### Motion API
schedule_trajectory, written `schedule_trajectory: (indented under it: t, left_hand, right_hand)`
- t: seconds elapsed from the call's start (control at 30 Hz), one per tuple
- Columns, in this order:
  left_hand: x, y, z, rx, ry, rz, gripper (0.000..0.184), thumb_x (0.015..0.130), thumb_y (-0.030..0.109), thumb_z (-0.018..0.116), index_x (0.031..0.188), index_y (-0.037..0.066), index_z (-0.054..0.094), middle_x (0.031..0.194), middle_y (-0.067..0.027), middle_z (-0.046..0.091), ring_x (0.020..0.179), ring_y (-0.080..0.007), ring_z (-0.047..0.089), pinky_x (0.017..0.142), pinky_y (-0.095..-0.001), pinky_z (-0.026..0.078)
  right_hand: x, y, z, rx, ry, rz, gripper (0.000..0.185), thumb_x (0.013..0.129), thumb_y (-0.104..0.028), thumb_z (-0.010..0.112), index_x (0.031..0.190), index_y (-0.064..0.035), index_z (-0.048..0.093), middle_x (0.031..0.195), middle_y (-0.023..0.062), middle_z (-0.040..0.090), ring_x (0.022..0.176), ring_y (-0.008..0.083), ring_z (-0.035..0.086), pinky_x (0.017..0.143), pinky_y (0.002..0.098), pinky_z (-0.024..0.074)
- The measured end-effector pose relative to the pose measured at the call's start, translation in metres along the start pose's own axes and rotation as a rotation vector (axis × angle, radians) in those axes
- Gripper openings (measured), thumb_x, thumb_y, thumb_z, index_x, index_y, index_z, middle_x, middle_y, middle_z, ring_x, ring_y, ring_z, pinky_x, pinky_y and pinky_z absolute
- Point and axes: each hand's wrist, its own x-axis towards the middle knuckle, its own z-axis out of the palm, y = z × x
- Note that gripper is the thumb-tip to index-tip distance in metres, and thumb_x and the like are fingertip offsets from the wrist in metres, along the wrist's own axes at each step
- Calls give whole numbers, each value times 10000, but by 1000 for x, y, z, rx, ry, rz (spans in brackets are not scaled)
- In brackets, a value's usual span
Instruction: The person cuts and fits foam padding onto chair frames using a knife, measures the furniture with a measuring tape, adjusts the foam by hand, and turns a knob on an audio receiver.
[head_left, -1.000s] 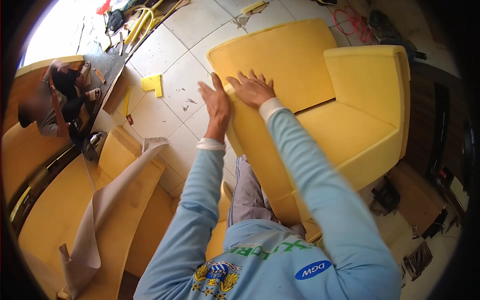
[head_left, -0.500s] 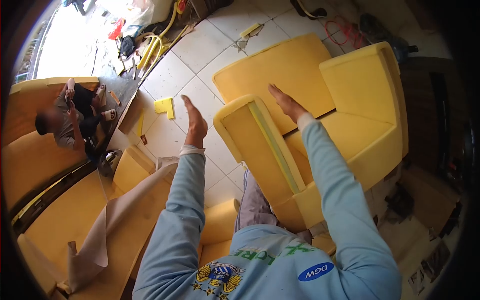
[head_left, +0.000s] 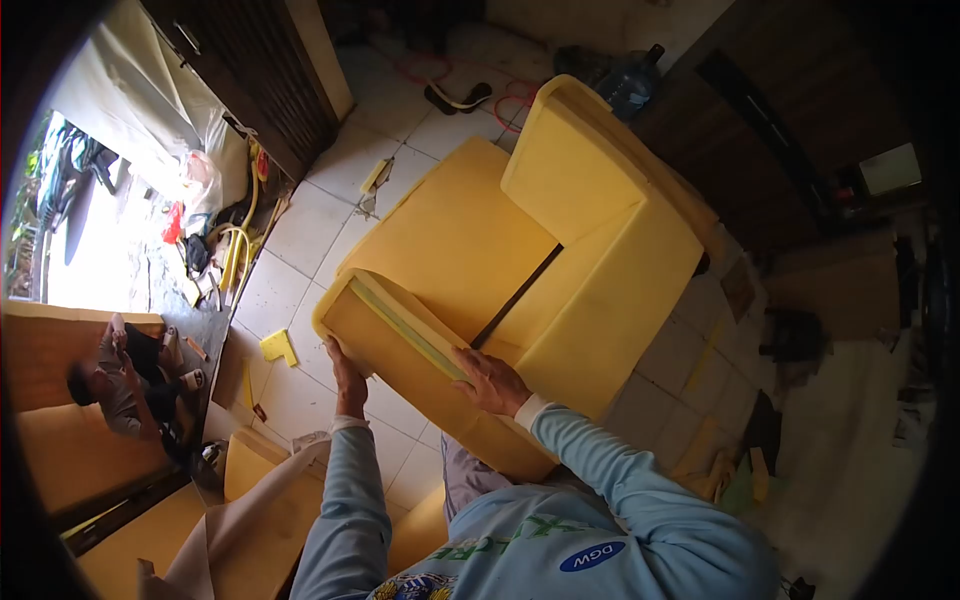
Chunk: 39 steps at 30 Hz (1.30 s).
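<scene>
In front of me stands a yellow foam-covered sofa (head_left: 570, 320) with a seat and a back panel. Its near armrest (head_left: 425, 385) has a pale green strip (head_left: 405, 325) running along it. My left hand (head_left: 348, 382) is at the outer side of this armrest, fingers stretched out and seemingly touching it. On the armrest's inner edge, beside the strip, lies my right hand (head_left: 490, 384) with its fingers extended. Neither hand holds a tool. A dark gap (head_left: 515, 297) shows between the seat parts.
At left, a person (head_left: 125, 385) sits on another orange-yellow sofa piece (head_left: 60, 440). Below, grey-brown fabric (head_left: 235, 515) drapes over yellow furniture. An L-shaped foam scrap (head_left: 279, 347) lies on the tiles. A clear water jug (head_left: 632, 85) and pink hose (head_left: 515, 108) are at the back.
Both hands were raised in the air and apart from the sofa; now they have come down to the near armrest. My view has turned, shifting the sofa leftward.
</scene>
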Motion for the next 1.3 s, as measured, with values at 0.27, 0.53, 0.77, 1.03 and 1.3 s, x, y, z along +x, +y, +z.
schedule_trajectory:
  t: [0.27, 0.53, 0.77, 1.03, 1.3]
  left_hand:
    - [-234, -133, 33, 173, -112, -255, 823, 1034, 639, 428, 1629, 99, 252, 1644, -121, 361, 1438, -360, 436, 1132, -505, 380]
    - [-463, -319, 21, 333, 351, -254, 503, 999, 198, 632, 1434, -20, 504, 1091, -184, 742, 939, -251, 731, 828, -364, 582]
    - [-556, -394, 13, 335, 630, -229, 487, 952, 273, 682, 1344, -7, 605, 955, -169, 763, 860, -245, 734, 844, -358, 577]
    - [-614, -477, 9, 250, 495, -246, 546, 969, 333, 695, 1354, -39, 592, 1188, -231, 711, 1055, -284, 708, 930, -371, 557]
    - [-721, -499, -41, 366, 534, -279, 486, 990, 277, 645, 1355, -36, 581, 1138, -192, 737, 1032, -237, 716, 909, -360, 562]
  right_hand:
    - [-146, 82, -47, -407, 289, -120, 696, 924, -323, 687, 1508, -39, 435, 1550, 277, 379, 1425, 488, 364, 1186, 613, 290]
    - [-220, 142, -53, -511, -172, 64, 844, 942, -564, 621, 1606, -136, 323, 1666, 282, 184, 1509, 505, 243, 1156, 689, 280]
    - [-182, 167, -39, -567, -329, 115, 923, 908, -652, 604, 1622, -167, 276, 1695, 238, 134, 1525, 472, 223, 1123, 702, 319]
    - [-180, 152, -45, -635, -358, 176, 990, 878, -642, 653, 1646, -202, 208, 1710, 218, 79, 1551, 445, 177, 1154, 673, 315]
    - [-163, 157, -39, -675, -458, 198, 1064, 887, -688, 617, 1656, -125, 144, 1683, 312, 24, 1534, 526, 153, 1244, 553, 239]
